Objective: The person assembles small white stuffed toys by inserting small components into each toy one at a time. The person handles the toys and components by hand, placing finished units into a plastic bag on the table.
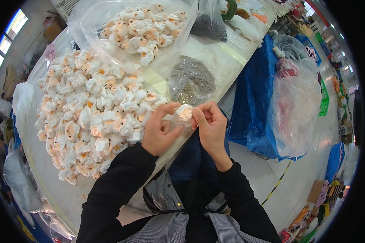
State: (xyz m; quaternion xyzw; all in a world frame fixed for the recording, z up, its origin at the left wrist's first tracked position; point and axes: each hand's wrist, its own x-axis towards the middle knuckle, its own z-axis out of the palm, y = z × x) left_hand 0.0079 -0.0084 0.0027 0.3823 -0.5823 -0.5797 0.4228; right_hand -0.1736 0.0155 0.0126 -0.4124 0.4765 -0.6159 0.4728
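Note:
Between my hands, just beyond the table's near edge, is a small round white-and-peach fluffy piece (184, 113). My left hand (160, 128) curls around its left side, with thumb and forefinger against it. From the right, my right hand (210, 126) pinches its edge between thumb and fingertips. Whatever fine detail lies under the right fingertips is hidden. A wide heap of similar fluffy pieces (87, 117) covers the table to the left of my hands. Right behind the held piece lies a clear plastic bag (192, 79) of small dark grey-brown bits.
A large clear bag (87, 30) with more fluffy pieces lies open at the back of the white table (221, 67). Beside it sits a bag of dark material (209, 26). On the floor to the right stands a blue crate (247, 109) with a filled plastic bag (298, 101).

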